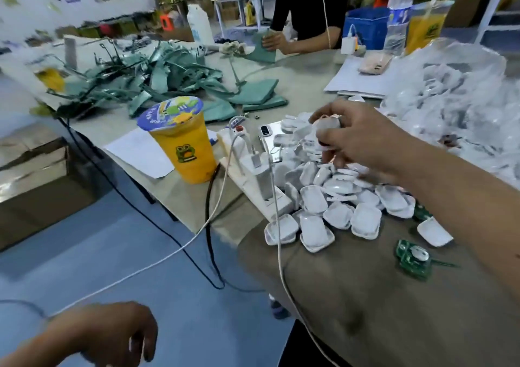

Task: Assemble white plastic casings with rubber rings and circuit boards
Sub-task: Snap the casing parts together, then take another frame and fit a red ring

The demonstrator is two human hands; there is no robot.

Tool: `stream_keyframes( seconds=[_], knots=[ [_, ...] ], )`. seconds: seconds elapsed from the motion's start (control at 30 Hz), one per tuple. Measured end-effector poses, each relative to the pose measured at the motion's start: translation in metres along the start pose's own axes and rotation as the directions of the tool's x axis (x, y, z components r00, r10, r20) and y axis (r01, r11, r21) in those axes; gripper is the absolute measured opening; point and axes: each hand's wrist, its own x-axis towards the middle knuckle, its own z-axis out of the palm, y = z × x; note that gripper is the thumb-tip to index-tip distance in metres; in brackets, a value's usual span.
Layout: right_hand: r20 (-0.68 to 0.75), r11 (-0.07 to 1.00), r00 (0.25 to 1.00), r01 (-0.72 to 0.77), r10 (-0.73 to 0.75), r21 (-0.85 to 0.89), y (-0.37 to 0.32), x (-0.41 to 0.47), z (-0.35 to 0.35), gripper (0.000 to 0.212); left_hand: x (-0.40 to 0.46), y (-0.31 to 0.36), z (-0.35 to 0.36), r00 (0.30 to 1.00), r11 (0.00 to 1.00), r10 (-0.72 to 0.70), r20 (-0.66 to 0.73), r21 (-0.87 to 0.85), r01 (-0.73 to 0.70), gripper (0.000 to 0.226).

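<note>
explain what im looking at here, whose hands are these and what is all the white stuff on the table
There is no machine here. A person wears a camera on the head, so the single picture looks forward and down at that person's own two hands. The right hand reaches over the table and grips a small white casing. The left hand hangs low off the table, fingers loosely curled, holding nothing. The white stuff is a pile of casings. Beside it lie green circuit boards, a power strip with a charger, and a yellow drink cup. Another person sits across the table.
</note>
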Motion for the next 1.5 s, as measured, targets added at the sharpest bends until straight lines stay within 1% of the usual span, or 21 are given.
stream_keyframes(
  seconds=[0.03, 0.1, 0.13, 0.17, 0.2, 0.27, 0.3, 0.33, 0.4, 0.5, 0.63, 0.77, 0.83, 0.9, 1.0, 1.13, 1.23, 1.3, 1.37, 1.43, 1.5],
  knots=[
    [0.028, 1.000, 1.000, -0.002, 0.002, -0.007, -0.003, 0.015, 0.008, 0.026, -0.007, 0.010, -0.010, 0.999, 0.995, 0.050, -0.011, -0.087, -0.051, 0.026],
    [0.075, 1.000, 0.997, -0.020, 0.020, -0.006, -0.009, 0.044, 0.028, 0.037, -0.009, 0.040, -0.029, 0.986, 0.951, 0.098, -0.133, -0.279, -0.133, 0.015],
    [0.093, 0.999, 0.995, -0.036, 0.037, -0.020, -0.011, 0.057, 0.039, 0.037, -0.008, 0.053, -0.034, 0.969, 0.898, 0.215, -0.123, -0.365, -0.245, 0.011],
    [0.110, 0.997, 0.992, -0.056, 0.061, -0.047, -0.012, 0.070, 0.051, 0.035, -0.006, 0.069, -0.039, 0.920, 0.797, 0.366, -0.137, -0.464, -0.387, 0.012],
    [0.124, 0.994, 0.989, -0.073, 0.082, -0.078, -0.013, 0.081, 0.062, 0.032, -0.009, 0.088, -0.046, 0.846, 0.659, 0.508, -0.164, -0.559, -0.504, 0.019],
    [0.159, 0.990, 0.981, -0.099, 0.115, -0.104, -0.014, 0.098, 0.082, 0.027, -0.014, 0.124, -0.064, 0.612, 0.349, 0.754, -0.237, -0.645, -0.680, 0.030],
    [0.179, 0.989, 0.976, -0.112, 0.128, -0.097, -0.012, 0.105, 0.090, 0.027, -0.012, 0.139, -0.073, 0.512, 0.244, 0.817, -0.266, -0.644, -0.725, 0.035],
    [0.197, 0.989, 0.970, -0.125, 0.139, -0.085, -0.011, 0.109, 0.097, 0.027, -0.011, 0.154, -0.082, 0.440, 0.174, 0.848, -0.296, -0.629, -0.758, 0.039],
    [0.208, 0.989, 0.968, -0.129, 0.142, -0.073, -0.009, 0.113, 0.106, 0.026, -0.010, 0.178, -0.097, 0.366, 0.116, 0.869, -0.333, -0.581, -0.805, 0.040],
    [0.184, 0.990, 0.973, -0.129, 0.137, -0.057, -0.009, 0.115, 0.109, 0.021, -0.001, 0.201, -0.111, 0.339, 0.138, 0.883, -0.324, -0.512, -0.848, 0.035],
    [0.171, 0.988, 0.975, -0.152, 0.145, 0.030, -0.005, 0.105, 0.089, 0.024, 0.004, 0.215, -0.117, 0.406, 0.260, 0.869, -0.283, -0.437, -0.861, 0.029],
    [0.077, 1.000, 0.997, -0.024, 0.024, -0.005, -0.004, 0.076, 0.046, 0.016, 0.006, 0.232, -0.117, 0.465, 0.292, 0.798, -0.384, -0.429, -0.855, 0.026],
    [0.023, 0.993, 0.997, 0.070, -0.068, -0.091, 0.001, 0.054, 0.017, 0.014, 0.010, 0.250, -0.114, 0.492, 0.320, 0.744, -0.453, -0.405, -0.856, 0.022],
    [-0.008, 0.974, 0.993, 0.111, -0.115, -0.198, 0.009, 0.030, -0.011, 0.013, 0.016, 0.273, -0.110, 0.525, 0.399, 0.653, -0.545, -0.341, -0.851, 0.017],
    [-0.072, 0.929, 0.994, 0.051, -0.083, -0.366, 0.027, -0.009, -0.062, 0.012, 0.026, 0.315, -0.107, 0.546, 0.425, 0.526, -0.652, -0.354, -0.833, 0.010],
    [-0.010, 0.831, 0.994, -0.099, 0.112, -0.548, 0.047, -0.058, -0.129, 0.009, 0.039, 0.362, -0.106, 0.517, 0.408, 0.453, -0.727, -0.347, -0.845, 0.007],
    [0.028, 0.686, 0.970, -0.149, 0.240, -0.712, 0.054, -0.087, -0.164, 0.006, 0.054, 0.394, -0.099, 0.441, 0.548, 0.465, -0.768, -0.142, -0.825, 0.012],
    [-0.039, 0.557, 0.970, -0.170, 0.239, -0.813, 0.058, -0.101, -0.178, 0.010, 0.060, 0.414, -0.095, 0.369, 0.638, 0.499, -0.784, 0.045, -0.768, 0.015],
    [-0.080, 0.450, 0.958, -0.201, 0.274, -0.870, 0.061, -0.111, -0.186, 0.016, 0.065, 0.430, -0.091, 0.332, 0.670, 0.515, -0.790, 0.129, -0.731, 0.016],
    [-0.083, 0.408, 0.932, -0.234, 0.353, -0.883, 0.067, -0.118, -0.188, 0.021, 0.068, 0.443, -0.087, 0.319, 0.686, 0.523, -0.790, 0.168, -0.708, 0.018],
    [-0.111, 0.434, 0.943, -0.247, 0.314, -0.867, 0.074, -0.121, -0.185, 0.018, 0.069, 0.454, -0.081, 0.286, 0.682, 0.526, -0.801, 0.196, -0.704, 0.019]
  ],
)
